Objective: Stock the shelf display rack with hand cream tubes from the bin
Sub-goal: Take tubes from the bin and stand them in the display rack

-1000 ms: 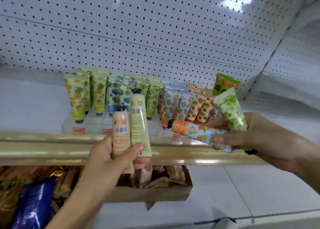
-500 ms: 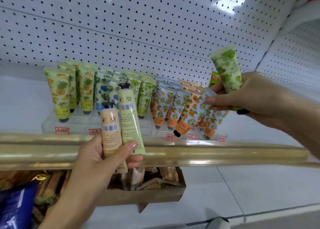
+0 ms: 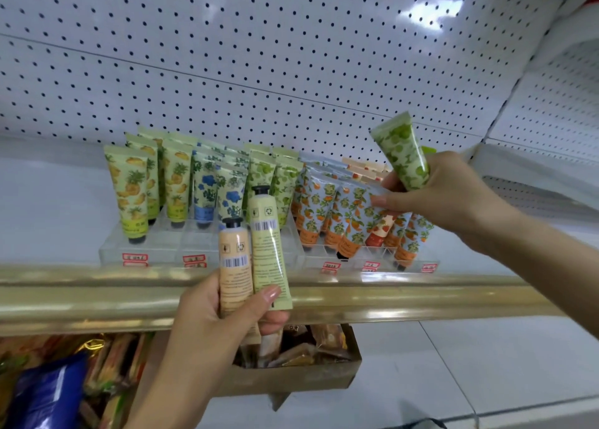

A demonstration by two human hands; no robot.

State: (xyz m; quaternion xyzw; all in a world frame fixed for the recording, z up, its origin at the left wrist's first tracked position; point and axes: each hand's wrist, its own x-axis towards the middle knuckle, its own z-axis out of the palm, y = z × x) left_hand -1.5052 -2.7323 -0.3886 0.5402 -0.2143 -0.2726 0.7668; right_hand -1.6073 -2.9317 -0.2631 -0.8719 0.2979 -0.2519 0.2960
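Observation:
My left hand (image 3: 207, 325) grips two hand cream tubes upright, caps up: an orange tube (image 3: 234, 266) and a pale green tube (image 3: 267, 250), in front of the shelf's gold rail. My right hand (image 3: 453, 198) holds a green leaf-print tube (image 3: 402, 155) against its palm. Its fingertips pinch the top of an orange-fruit tube (image 3: 358, 214) standing cap down in the clear display rack (image 3: 372, 260). Rows of pineapple (image 3: 129, 192), blue-flower (image 3: 204, 192) and green tubes (image 3: 285, 185) fill the left rack (image 3: 162, 250).
A white pegboard wall (image 3: 291, 56) backs the shelf. A gold rail (image 3: 97, 295) runs along the shelf front. Below it sits a cardboard box (image 3: 308, 376) of wrapped goods, and blue and gold packets (image 3: 45, 393) lie at lower left. Red price tags (image 3: 330, 266) mark the rack fronts.
My right hand rose from the rail to the rack and stood the orange-fruit tube cap down among the others. My left hand kept its two tubes almost still.

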